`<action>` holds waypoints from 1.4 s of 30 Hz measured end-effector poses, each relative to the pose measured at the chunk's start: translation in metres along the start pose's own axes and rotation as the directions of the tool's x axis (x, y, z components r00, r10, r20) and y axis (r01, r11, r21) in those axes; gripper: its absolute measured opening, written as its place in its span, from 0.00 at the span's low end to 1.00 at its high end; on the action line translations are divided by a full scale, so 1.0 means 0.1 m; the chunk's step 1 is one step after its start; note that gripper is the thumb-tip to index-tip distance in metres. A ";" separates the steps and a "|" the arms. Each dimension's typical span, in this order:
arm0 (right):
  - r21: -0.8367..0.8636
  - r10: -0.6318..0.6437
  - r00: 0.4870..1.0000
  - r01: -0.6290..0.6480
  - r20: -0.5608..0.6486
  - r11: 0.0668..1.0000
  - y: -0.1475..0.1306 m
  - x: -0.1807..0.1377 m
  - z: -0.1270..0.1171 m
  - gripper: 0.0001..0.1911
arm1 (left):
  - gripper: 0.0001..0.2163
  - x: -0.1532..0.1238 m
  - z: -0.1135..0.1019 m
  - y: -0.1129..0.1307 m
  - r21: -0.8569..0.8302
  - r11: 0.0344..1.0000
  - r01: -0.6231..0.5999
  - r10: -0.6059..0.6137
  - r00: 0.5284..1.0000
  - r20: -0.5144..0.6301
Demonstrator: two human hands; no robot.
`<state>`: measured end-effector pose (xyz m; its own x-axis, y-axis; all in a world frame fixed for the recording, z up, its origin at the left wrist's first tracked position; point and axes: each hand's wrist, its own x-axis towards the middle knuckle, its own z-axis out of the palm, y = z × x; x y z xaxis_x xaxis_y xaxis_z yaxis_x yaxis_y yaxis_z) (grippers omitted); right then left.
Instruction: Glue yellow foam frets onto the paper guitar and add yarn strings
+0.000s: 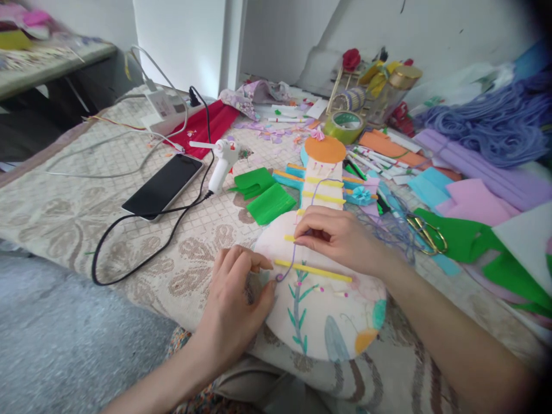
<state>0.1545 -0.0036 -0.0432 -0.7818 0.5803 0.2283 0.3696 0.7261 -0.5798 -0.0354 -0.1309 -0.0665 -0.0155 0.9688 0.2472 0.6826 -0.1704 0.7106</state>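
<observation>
A flat paper craft shaped like a lute [345,339] lies before me, its round white body painted with plants and crossed by a yellow strip [319,271]. Over the body, the thumb and fingers of my right hand [340,236] pinch a strand of purple yarn [294,256]. That strand runs up along the neck and down to a small curl near the body's left edge. Beside the curl is my left hand [239,287], thumb and index finger apart at the edge of the craft. Whether the thumb presses on the paper I cannot tell.
A white glue gun [223,164] with a black cord and a dark phone [164,187] lie to the left. Green paper [271,201] sits beside the neck. On the right are scissors [426,234], purple yarn skeins [491,121] and green tape [344,126].
</observation>
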 end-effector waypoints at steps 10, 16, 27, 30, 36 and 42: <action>-0.041 0.001 1.000 -0.002 -0.018 0.999 0.02 -0.03 -0.04 0.04 | 0.07 0.01 0.00 0.00 0.016 1.000 -0.010 0.010 1.000 0.002; -0.023 0.013 1.000 -0.013 -0.004 1.000 0.03 -0.04 -0.05 0.04 | 0.09 0.02 -0.02 0.00 0.015 1.000 -0.021 0.021 1.000 0.023; -0.015 0.009 1.000 -0.009 -0.017 1.000 0.03 -0.06 -0.05 0.03 | 0.08 0.01 0.02 0.02 0.049 0.998 0.031 -0.031 0.999 0.009; -0.020 0.009 1.000 -0.009 -0.025 1.000 0.03 -0.06 -0.06 0.03 | 0.09 0.00 0.04 0.03 0.051 0.998 0.036 -0.036 0.999 0.004; -0.025 0.019 1.000 -0.019 -0.007 0.999 0.06 -0.07 -0.09 0.03 | 0.09 0.01 0.05 0.02 0.052 0.998 0.032 -0.033 0.999 0.002; -0.007 0.023 0.999 -0.023 0.022 1.000 0.06 -0.08 -0.10 0.03 | 0.09 -0.02 0.01 -0.01 0.019 1.000 -0.006 0.006 1.000 0.006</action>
<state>0.1685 0.0001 -0.0406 -0.7838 0.5888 0.1975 0.3911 0.7150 -0.5794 -0.0354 -0.1324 -0.0687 -0.0070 0.9689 0.2474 0.6968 -0.1727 0.6962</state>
